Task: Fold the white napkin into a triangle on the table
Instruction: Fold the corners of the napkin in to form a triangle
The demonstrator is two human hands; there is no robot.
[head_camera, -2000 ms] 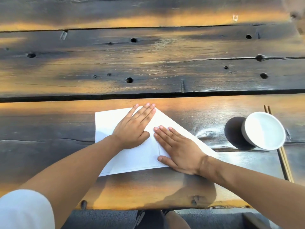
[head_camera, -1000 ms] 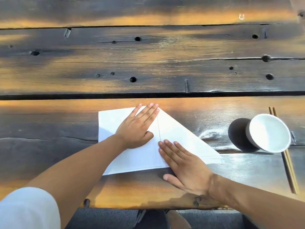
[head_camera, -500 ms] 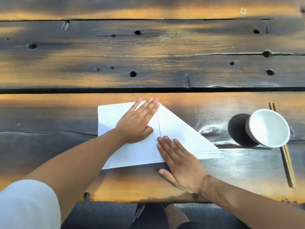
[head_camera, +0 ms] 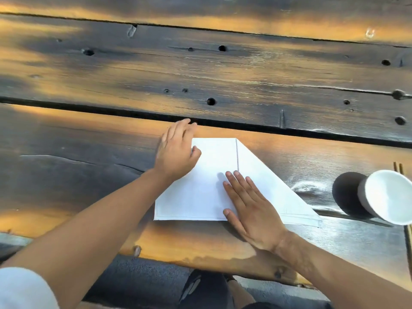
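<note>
Lying on the near plank of the dark wooden table (head_camera: 245, 90), the white napkin (head_camera: 200, 188) is partly folded, with a slanted right edge. The right hand (head_camera: 252, 208) presses flat on it, fingers spread, gripping nothing. The left hand (head_camera: 176, 152) curls at its top-left corner; its grip cannot be judged. A white cup (head_camera: 388, 197) stands to the right.
</note>
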